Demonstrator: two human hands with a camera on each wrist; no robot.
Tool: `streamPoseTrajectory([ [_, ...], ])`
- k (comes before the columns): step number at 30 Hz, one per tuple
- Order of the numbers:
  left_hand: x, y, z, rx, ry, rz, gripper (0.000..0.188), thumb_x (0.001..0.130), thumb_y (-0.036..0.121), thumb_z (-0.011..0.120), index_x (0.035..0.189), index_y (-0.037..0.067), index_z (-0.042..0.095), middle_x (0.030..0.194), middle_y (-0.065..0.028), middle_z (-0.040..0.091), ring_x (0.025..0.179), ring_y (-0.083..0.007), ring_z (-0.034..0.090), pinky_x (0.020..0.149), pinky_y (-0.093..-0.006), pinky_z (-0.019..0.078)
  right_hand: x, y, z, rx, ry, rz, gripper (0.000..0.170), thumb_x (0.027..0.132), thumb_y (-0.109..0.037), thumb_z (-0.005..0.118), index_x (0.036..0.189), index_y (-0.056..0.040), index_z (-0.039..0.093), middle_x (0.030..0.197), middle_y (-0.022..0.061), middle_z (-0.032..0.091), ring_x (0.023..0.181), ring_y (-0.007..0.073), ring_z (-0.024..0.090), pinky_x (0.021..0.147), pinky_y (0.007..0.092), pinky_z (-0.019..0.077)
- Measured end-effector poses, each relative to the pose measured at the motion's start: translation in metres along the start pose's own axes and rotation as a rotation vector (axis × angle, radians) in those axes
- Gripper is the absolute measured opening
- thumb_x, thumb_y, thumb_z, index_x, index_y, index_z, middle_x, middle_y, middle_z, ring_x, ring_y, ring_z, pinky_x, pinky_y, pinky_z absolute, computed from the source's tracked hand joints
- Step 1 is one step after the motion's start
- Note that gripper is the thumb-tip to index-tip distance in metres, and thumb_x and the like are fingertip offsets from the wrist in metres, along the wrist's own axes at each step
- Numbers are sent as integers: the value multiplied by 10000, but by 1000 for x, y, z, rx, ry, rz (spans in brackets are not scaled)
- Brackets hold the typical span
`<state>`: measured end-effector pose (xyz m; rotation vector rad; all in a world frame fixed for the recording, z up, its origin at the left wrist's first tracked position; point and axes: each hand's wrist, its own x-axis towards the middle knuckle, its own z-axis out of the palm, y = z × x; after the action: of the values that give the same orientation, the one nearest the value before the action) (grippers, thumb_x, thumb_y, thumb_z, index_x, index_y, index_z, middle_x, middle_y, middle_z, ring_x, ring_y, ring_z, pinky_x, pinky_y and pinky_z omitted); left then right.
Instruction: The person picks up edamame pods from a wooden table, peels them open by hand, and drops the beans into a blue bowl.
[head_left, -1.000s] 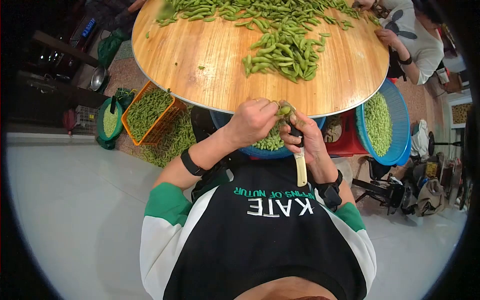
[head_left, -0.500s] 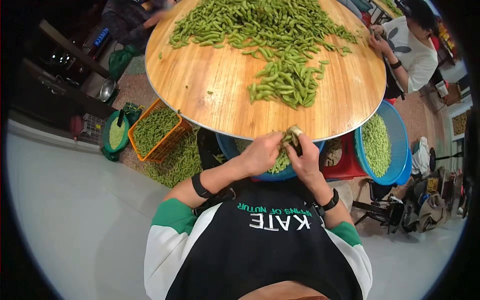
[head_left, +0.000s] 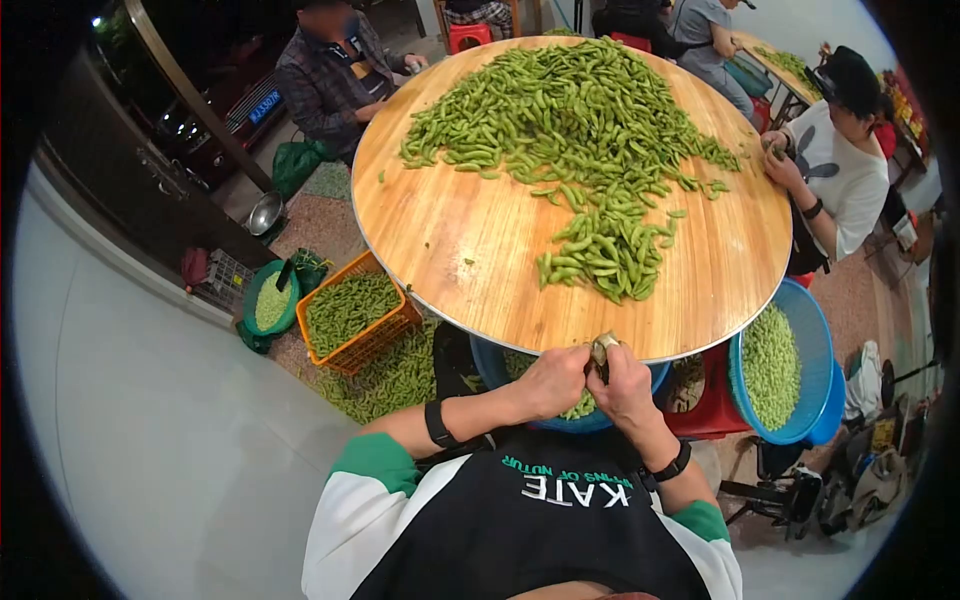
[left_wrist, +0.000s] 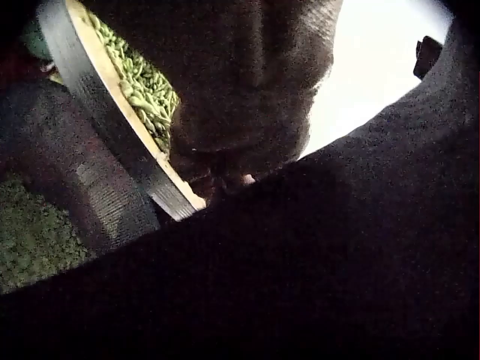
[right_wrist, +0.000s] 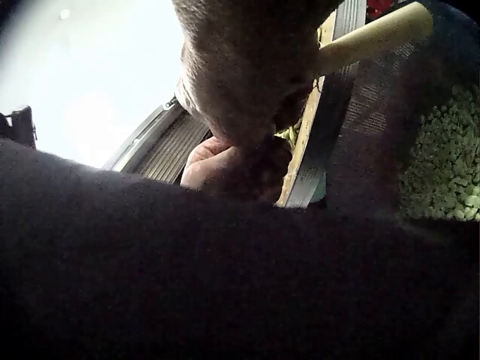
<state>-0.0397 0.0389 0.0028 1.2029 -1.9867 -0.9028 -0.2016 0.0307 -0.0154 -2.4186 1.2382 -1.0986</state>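
The left hand and right hand meet in front of the round table's near edge, fingers curled. Between their fingertips is a small brownish-green bundle that looks like pods; its details are too small to tell. From the right hand a pale rod-like tool sticks out in the right wrist view. The left wrist view shows the back of the left hand, its fingertips mostly hidden. Below the hands, shelled beans lie in a blue basin.
Green pods are heaped on the round table. An orange crate of pods and a green basin stand at left. A blue basket of shelled beans is at right. Seated people are around the table.
The head view has shifted, showing more of the table and people. The hands have drawn together; the pale tool that hung below the right hand a second ago is no longer seen there.
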Motion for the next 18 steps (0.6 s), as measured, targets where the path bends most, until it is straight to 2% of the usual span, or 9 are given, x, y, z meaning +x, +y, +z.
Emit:
streamPoseTrajectory([
  [5,-4,5,-4,76,-16,-81,129,773,55,513,864,-35,527,765,-275,595,780,-461,591,688,-507,484,-5,6,6,-8,-9,31,307,736,-113,664,988,-6,526,806,202,566,679,389,585,571,444,492],
  [8,-20,5,-17,128,-73,-41,113,754,49,515,837,-28,519,743,-262,594,751,-452,591,684,-501,484,-2,5,3,31,-48,65,263,736,-47,638,963,-9,510,767,188,559,678,383,584,569,443,486],
  [10,-38,3,-27,292,-37,17,150,741,47,539,877,-13,552,745,-207,599,726,-388,607,680,-464,500,-1,3,3,50,-56,76,264,730,-30,635,960,-9,507,756,181,554,670,381,581,567,440,485],
  [11,-48,-6,-36,362,67,101,199,730,40,545,921,-7,573,768,-170,604,739,-345,618,676,-436,504,-3,1,3,95,-72,14,284,718,-24,641,968,-11,508,784,177,554,686,375,583,575,431,488],
  [12,-56,-9,-51,448,85,75,213,718,19,546,927,-2,585,768,-154,589,754,-329,605,680,-426,499,-4,0,2,138,-81,-51,303,706,-18,647,976,-13,508,811,173,553,702,369,586,584,423,491],
  [14,-68,-15,-83,726,62,-46,207,714,-7,560,915,14,604,840,-163,563,865,-331,555,744,-409,472,-7,-3,0,122,-160,-60,333,695,-20,657,994,-14,510,847,169,549,728,361,588,595,414,494],
  [15,-66,-15,-92,838,125,4,226,722,-1,566,941,19,616,879,-166,566,914,-337,544,753,-397,461,-8,-5,0,106,-240,-74,363,683,-23,667,1011,-15,512,883,165,544,754,353,590,606,406,497],
  [16,-61,-15,-96,848,167,50,223,735,8,572,952,19,620,871,-168,570,899,-340,551,746,-404,462,-10,-7,4,112,-213,-96,414,673,-40,677,1053,-18,515,941,166,532,796,344,591,622,400,502],
  [18,-41,-26,-100,856,215,96,220,749,17,577,964,19,624,864,-170,574,885,-343,558,738,-412,463,-9,-11,4,115,-201,-82,397,688,-42,669,1054,-11,518,915,169,532,790,348,590,624,402,498],
])
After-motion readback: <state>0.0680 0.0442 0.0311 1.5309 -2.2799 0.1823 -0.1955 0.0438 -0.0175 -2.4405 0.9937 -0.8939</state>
